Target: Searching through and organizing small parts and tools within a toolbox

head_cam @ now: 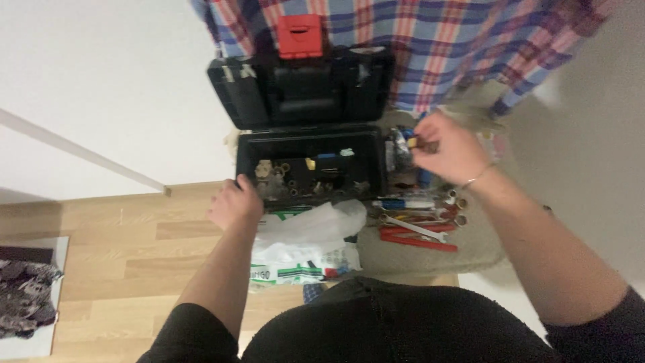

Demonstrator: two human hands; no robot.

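From the head view, the left hand (234, 204) is gripping the front left corner of the open black toolbox (312, 165). The right hand (449, 149), just right of the box, is pinching a small dark piece (423, 143) above the red-handled pliers (418, 236) lying on the beige mat (430, 259).

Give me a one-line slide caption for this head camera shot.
Left hand grips the open black toolbox rim while right hand pinches a small object above wrenches and pliers.

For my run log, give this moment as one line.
left hand: grips toolbox rim | right hand: pinches small brass-coloured part | pliers: on mat
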